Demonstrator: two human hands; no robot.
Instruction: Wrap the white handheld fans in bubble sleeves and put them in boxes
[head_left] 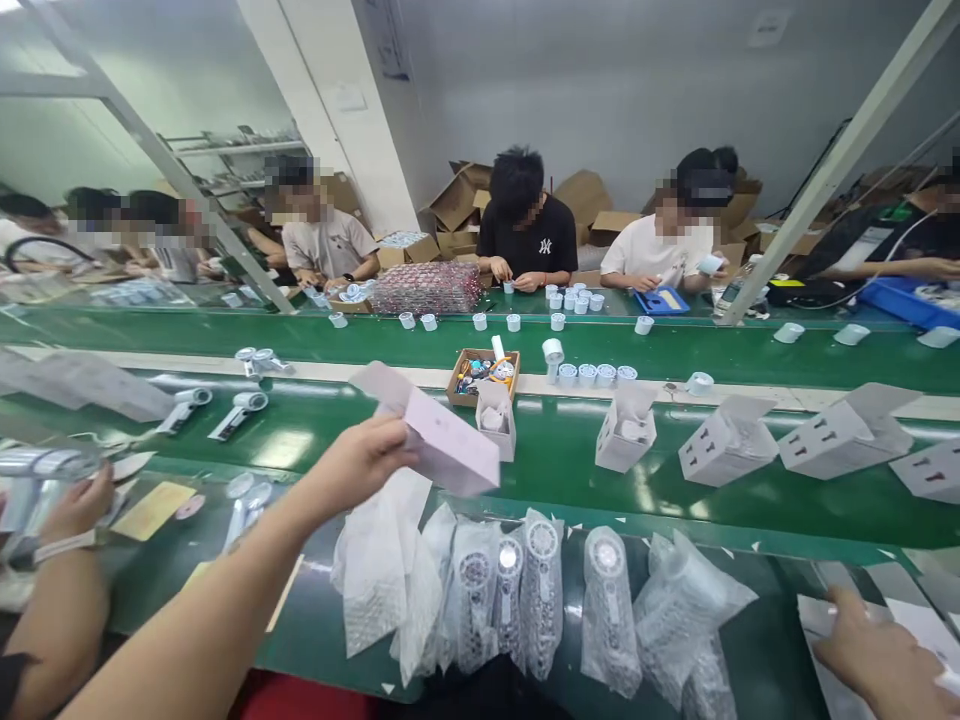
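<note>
1. I see the left hand [360,462] raised above the near edge of the green belt [570,470], fingers closed on one end of a pale carton [439,432].
2. The carton's long axis runs from the hand away toward the right and slightly down; its free end points at a standing open white box [496,418] on the belt, just beside it in the frame.
3. The right hand [881,655] is at the bottom right corner of the near table, fingers spread flat on white sheets [900,600]; it grips nothing and is well apart from the carton.
4. Between the two hands, along the near table edge, lie bagged handheld fans [540,590] in a loose row, handles toward me.
5. The left hand is plainly the nearer one to the belt boxes; more open white boxes [727,438] stand further right along the belt.
6. At far left another person's hand [71,505] is at a silver device [37,480].
</note>
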